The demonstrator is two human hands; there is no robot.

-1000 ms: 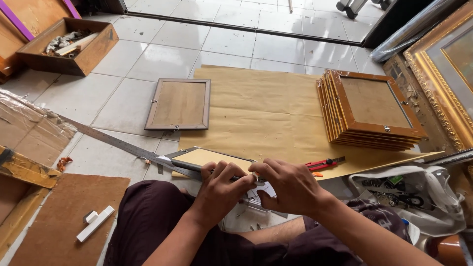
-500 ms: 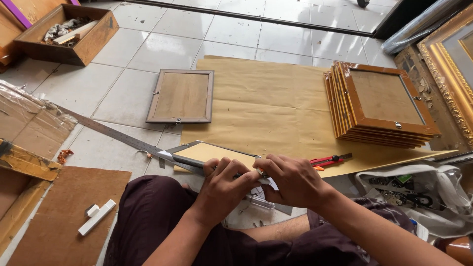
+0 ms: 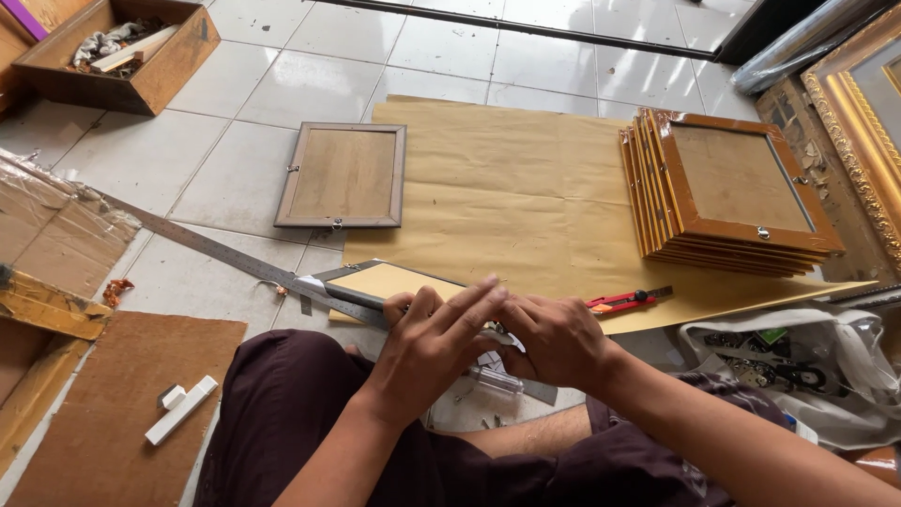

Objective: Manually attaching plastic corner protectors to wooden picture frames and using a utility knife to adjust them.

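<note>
The floor point(image 3: 160, 160) is pale glossy tile, and the person sits on it with dark trousers drawn up. At far left an open wooden box point(image 3: 150, 80) holds rags and wood offcuts. Below it lies crinkled clear plastic wrap point(image 3: 56, 225) over brown board, and nearer the knees a brown hardboard sheet point(image 3: 84, 404) carries a small white block point(image 3: 183, 410). A long steel ruler point(image 3: 216, 252) runs diagonally from the plastic wrap toward the hands. A single grey-brown picture frame point(image 3: 343, 176) lies face down on the tile, just beside a wide sheet of brown kraft paper point(image 3: 507, 178).

The left hand point(image 3: 432, 347) reaches forward, fingers stretched and pressed flat on the near end of the ruler and on a small frame with a yellow backing point(image 3: 380, 280), which lies at the paper's near edge, right before the knees. The right hand point(image 3: 554, 340) is curled just beside it, touching the left fingertips; what it grips is hidden, so its hold cannot be told.

A red utility knife point(image 3: 627, 300) lies on the paper just right of the hands. Farther right, a stack of orange-brown frames point(image 3: 737, 192) rests face down on the paper. At the right edge stands an ornate gold frame point(image 3: 859, 122), and below it a clear plastic bag point(image 3: 788, 361) holds small dark items.
</note>
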